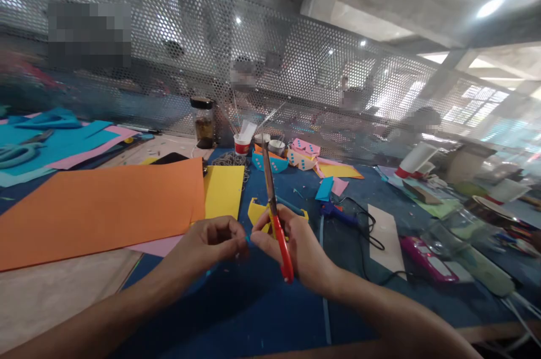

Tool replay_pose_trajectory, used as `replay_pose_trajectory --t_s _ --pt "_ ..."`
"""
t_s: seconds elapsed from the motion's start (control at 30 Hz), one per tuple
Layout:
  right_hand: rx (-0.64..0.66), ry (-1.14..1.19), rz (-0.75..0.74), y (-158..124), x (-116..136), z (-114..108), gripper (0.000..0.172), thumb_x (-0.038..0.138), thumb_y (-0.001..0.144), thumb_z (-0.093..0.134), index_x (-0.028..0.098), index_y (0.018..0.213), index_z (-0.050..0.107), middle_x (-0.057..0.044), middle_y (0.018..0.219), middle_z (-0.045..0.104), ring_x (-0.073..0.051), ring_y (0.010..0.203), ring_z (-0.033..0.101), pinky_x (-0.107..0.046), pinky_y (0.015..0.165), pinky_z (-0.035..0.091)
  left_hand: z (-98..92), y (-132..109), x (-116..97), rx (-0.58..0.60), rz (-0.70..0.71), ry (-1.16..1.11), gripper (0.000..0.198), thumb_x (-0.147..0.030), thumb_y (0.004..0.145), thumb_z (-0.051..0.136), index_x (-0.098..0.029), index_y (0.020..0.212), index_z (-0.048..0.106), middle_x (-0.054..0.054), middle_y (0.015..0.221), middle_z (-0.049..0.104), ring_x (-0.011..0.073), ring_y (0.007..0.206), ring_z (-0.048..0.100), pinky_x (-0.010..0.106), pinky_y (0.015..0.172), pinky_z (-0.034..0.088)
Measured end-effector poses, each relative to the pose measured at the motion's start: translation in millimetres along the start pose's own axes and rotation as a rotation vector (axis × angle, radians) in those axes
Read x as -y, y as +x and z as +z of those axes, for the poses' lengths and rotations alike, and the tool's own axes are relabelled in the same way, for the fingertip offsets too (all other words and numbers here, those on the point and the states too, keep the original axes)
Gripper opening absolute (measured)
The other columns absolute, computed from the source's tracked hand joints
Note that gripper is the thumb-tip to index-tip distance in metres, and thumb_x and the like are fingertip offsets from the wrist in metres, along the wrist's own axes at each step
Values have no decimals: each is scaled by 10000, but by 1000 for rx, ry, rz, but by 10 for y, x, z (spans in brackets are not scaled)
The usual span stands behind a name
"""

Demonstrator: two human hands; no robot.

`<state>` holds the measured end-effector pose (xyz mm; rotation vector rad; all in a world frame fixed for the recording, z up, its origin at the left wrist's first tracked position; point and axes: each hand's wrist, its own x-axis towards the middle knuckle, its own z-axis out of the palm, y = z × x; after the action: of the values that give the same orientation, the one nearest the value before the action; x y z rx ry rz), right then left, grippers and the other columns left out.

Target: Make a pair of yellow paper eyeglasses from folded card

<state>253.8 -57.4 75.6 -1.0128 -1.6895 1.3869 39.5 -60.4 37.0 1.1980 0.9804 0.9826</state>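
My right hand (296,243) is closed round the red and yellow handles of a pair of scissors (270,184), whose blades point up and away. Just left of it, my left hand (217,238) has its fingers pinched; a tiny blue speck shows at the fingertips, too small to name. The two hands are close together above the blue table (236,314). Behind my right hand lies a yellow folded paper piece (257,211), partly hidden by the fingers.
Orange sheet (127,204) and yellow sheet (224,190) lie left. Small paper shapes (270,162), a cup (242,145) and a jar (204,125) stand behind. A blue glue gun (342,213) with a cord and a pink device (429,257) are right. A perforated screen (287,66) rises behind.
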Motion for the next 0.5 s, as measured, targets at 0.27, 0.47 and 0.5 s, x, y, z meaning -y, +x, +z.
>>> replay_pose_trajectory --t_s 0.27,0.47,0.5 --pt "29 26 57 25 42 57 432 397 749 953 199 893 598 43 779 580 -125 705 513 -236 658 463 1 24 71 71 -32 64 506 -636 718 919 -184 746 692 4 645 697 130 595 589 238 573 424" --pt "26 26 85 36 3 70 407 342 744 947 203 911 602 57 764 562 -123 698 520 -225 647 469 2 20 65 58 -33 60 448 -564 710 917 -195 744 665 3 646 698 143 611 601 254 597 437" --pt "27 15 86 35 -1 62 384 332 765 934 200 932 614 58 764 566 -121 692 520 -223 641 465 4 16 58 55 -41 80 424 -543 718 907 -196 747 665 1 646 698 143 609 600 254 593 434"
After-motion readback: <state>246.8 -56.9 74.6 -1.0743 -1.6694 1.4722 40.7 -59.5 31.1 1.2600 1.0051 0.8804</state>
